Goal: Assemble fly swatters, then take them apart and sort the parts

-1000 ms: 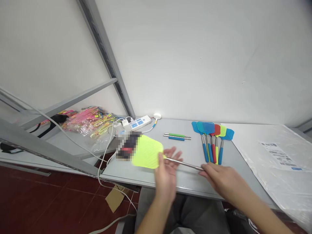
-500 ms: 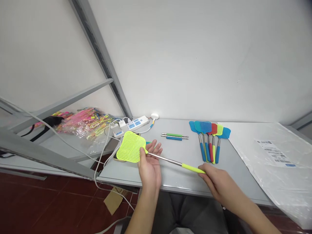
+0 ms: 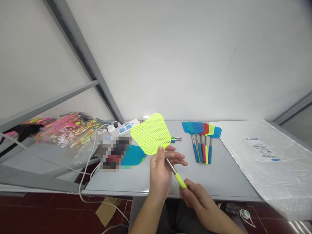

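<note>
A yellow-green fly swatter (image 3: 153,135) with a perforated head is held up in front of me, tilted with its head to the upper left. My left hand (image 3: 162,169) pinches its neck with the thumb in front, the other fingers stretched out behind. My right hand (image 3: 197,198) is closed around the lower end of its yellow-green grip, and a short metal shaft shows between the hands. Behind my left hand a blue swatter head (image 3: 133,155) lies on the table. Farther back are metal rods with green and blue grips (image 3: 175,139), partly hidden by the raised swatter.
Several fly swatters (image 3: 201,143) lie fanned out on the grey table (image 3: 226,175). A white plastic sheet with a label (image 3: 280,175) covers the right side. On the left are a power strip (image 3: 128,127), cables, bagged colourful items (image 3: 75,126) and a grey metal frame (image 3: 80,48).
The swatter's head has swung up and right, and its visible shaft looks shorter. My right hand has come left, closer to my left hand. The camera view has shifted somewhat.
</note>
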